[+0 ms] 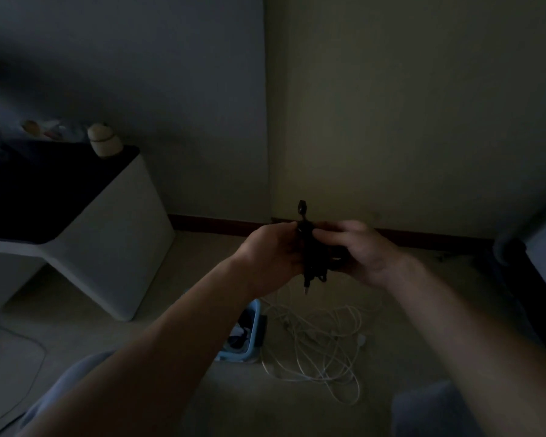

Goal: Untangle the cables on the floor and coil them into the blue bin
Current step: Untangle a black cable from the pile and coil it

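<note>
1. Darkness covers most of the room, so fine detail in the black cable bundle (311, 253) is lost; its separate loops cannot be made out.
2. Only a slice of the blue bin (255, 329) shows, since the left forearm crosses in front of it; something dark and pale lies inside, but what it is cannot be told.
3. White cables (316, 342) lie in a loose tangle on the floor (202, 279), just right of the bin and below the hands.
4. The left hand (271, 250) is curled closed around the black bundle's left side, fingers wrapped behind it and hidden.
5. The right hand (356, 247) closes on the bundle from the right, its fingertips (323, 236) pressed to the cable's upper part.
6. One plug end sticks up above both hands, and another end hangs below them.
7. The bundle is held in the air between the two hands, above the floor and apart from the bin.
8. A white stool (108, 241) with a dark top stands at left.
</note>
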### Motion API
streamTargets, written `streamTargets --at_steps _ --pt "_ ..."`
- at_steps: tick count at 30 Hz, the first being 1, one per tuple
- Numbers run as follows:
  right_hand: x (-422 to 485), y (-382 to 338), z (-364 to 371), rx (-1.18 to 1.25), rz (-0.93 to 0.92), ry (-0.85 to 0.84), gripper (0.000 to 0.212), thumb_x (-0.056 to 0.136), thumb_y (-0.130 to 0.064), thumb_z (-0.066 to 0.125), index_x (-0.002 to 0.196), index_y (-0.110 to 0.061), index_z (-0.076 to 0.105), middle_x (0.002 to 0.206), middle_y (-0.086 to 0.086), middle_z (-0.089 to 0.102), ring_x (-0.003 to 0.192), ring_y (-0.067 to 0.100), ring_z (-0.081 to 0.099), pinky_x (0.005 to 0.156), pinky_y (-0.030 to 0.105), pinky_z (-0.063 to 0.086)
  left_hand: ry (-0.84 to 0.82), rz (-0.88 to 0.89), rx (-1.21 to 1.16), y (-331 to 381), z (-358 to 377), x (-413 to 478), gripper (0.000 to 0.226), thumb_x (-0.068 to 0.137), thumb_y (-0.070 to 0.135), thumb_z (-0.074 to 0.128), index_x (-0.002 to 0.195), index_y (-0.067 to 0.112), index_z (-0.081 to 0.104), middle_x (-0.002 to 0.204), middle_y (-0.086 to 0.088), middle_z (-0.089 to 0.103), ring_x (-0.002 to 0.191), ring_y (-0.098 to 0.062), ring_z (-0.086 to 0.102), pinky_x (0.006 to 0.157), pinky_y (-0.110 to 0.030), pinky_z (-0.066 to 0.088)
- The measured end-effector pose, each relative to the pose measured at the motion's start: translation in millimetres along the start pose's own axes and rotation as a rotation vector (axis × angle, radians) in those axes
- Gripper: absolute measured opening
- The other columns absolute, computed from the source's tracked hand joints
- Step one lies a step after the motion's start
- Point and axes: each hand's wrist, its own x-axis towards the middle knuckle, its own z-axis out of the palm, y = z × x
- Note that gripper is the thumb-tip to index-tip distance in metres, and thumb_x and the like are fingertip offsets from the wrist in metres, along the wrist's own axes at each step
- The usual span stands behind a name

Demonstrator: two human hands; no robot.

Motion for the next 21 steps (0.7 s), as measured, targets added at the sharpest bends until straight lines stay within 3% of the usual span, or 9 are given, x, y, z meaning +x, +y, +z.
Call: streamTargets --at_steps 3,5,8,10,13,18,21 --pt "-0.5 -3.3 -2.9 0.084 -0.011 -0.004 0.042 0.082 -0.018 0.070 0.119 0.001 0.068 0.109 0.013 0.071 0.093 0.022 0.070 0.072 0.028 0.054 0.016 0.010 0.032 5.2 -2.1 -3.1 0.034 0.101 0.014 0.042 0.122 -0.002 0.063 0.121 -0.018 0.068 0.110 -0.029 0.067 0.090 -0.036 0.053" --pt "-0.3 -4.9 -5.8 0.118 -0.020 -0.001 0.049 0.077 -0.018 0.071 0.120 0.004 0.066 0.110 0.015 0.071 0.097 0.026 0.069 0.079 0.032 0.054 0.095 0.064 0.175 7.4 -1.2 -6.1 0.028 0.100 0.012 0.050 0.119 0.000 0.066 0.113 -0.015 0.073 0.104 -0.025 0.071 0.086 -0.032 0.056" --pt "-0.1 -5.1 -10.0 0.136 -0.023 0.002 0.051 0.075 -0.018 0.072 0.120 0.006 0.065 0.114 0.019 0.070 0.104 0.031 0.067 0.092 0.039 0.049 0.302 0.284 0.698 6.6 -2.6 -11.8 0.015 0.095 0.014 0.064 0.107 0.011 0.071 0.095 -0.006 0.076 0.084 -0.015 0.074 0.074 -0.028 0.060" --pt "-1.4 -6.4 -12.0 0.133 -0.026 -0.022 0.046 0.075 -0.018 0.071 0.116 0.003 0.068 0.110 0.018 0.072 0.098 0.027 0.070 0.088 0.037 0.050 0.374 0.535 1.055 4.8 -4.6 -14.0 0.013 0.090 0.016 0.071 0.103 0.019 0.069 0.087 0.005 0.073 0.074 -0.004 0.070 0.068 -0.022 0.058" --pt "-4.5 -8.3 -14.1 0.114 -0.036 -0.086 0.034 0.078 -0.018 0.067 0.108 -0.003 0.072 0.099 0.012 0.074 0.087 0.021 0.071 0.077 0.031 0.053 0.315 0.721 1.069 2.0 1.5 -14.9 0.025 0.084 0.013 0.076 0.100 0.028 0.064 0.088 0.011 0.068 0.078 -0.001 0.065 0.068 -0.017 0.056" --pt "-5.2 -7.2 -16.8 0.082 -0.034 -0.122 0.030 0.079 -0.020 0.067 0.105 -0.006 0.074 0.100 0.012 0.071 0.087 0.022 0.068 0.077 0.034 0.051 0.279 0.797 1.104 -1.4 3.9 -9.8 0.022 0.083 0.010 0.077 0.098 0.025 0.072 0.089 0.011 0.071 0.082 -0.006 0.067 0.074 -0.024 0.057" --pt "-6.2 -6.8 -16.4 0.060 -0.015 -0.145 0.037 0.079 -0.021 0.067 0.111 -0.001 0.070 0.102 0.014 0.071 0.087 0.023 0.068 0.076 0.034 0.052 0.280 0.807 1.089 -1.1 3.6 -9.6 0.018 0.082 0.008 0.077 0.093 0.022 0.073 0.084 0.012 0.072 0.078 -0.002 0.067 0.072 -0.018 0.054"
